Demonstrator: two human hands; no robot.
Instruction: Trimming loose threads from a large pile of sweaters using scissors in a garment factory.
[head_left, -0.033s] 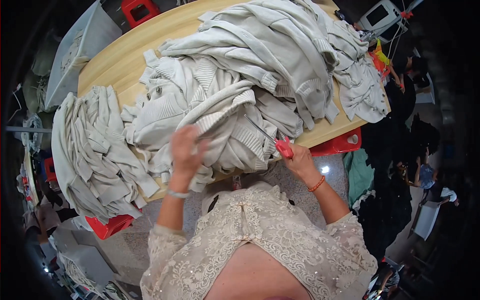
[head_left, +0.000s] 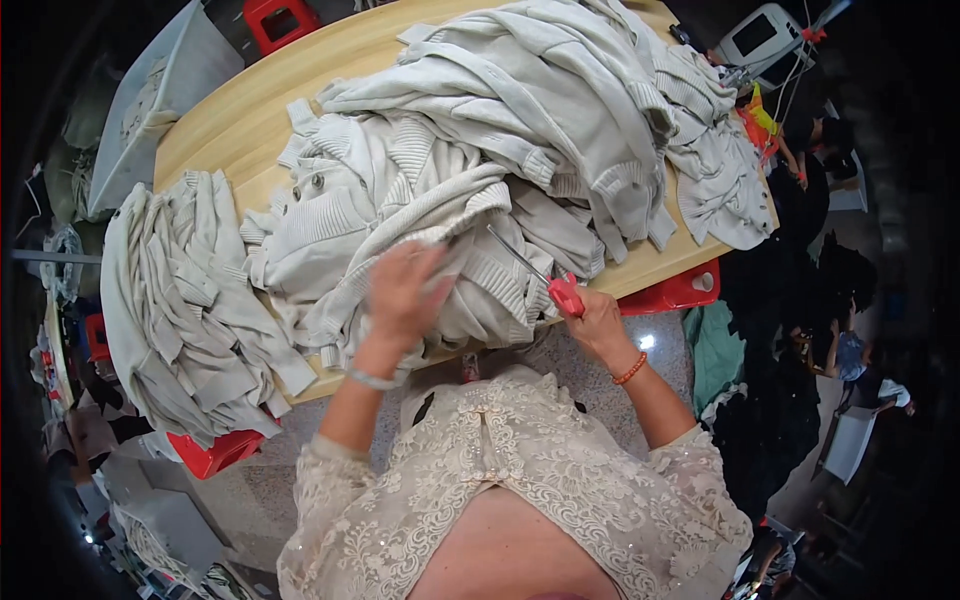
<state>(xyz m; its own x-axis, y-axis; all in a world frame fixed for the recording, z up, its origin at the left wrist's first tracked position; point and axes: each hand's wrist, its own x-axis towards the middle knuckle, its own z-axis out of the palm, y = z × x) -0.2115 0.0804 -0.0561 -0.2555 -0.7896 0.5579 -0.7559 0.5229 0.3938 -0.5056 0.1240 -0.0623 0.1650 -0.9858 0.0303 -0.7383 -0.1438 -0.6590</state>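
Knit pile under L hand, scissors in R hand

Pale knit pile is heaped mid-counter, nr the near edge; ribbed bands + a few dark buttons show at its L side. L hand is over the pile's near side, motion-blurred: can't tell if its fingers grip cloth or are loose. R hand is at the near edge, to the R: fingers clenched round the scissors' red handle, slim metal blades pointing up-L over the pile; can't tell if tips touch cloth.

L wrist has a pale bangle, R wrist an orange bead bracelet.

Further out: big stack of same-colour knits behind the pile, up against it. L stack drapes over the counter's L end; another garment lies at the R end.

Off the counter: red stool beyond far edge, 2nd one below L stack. White bin w/ pale cloth in it, far L. Green cloth on R, next to a black heap.
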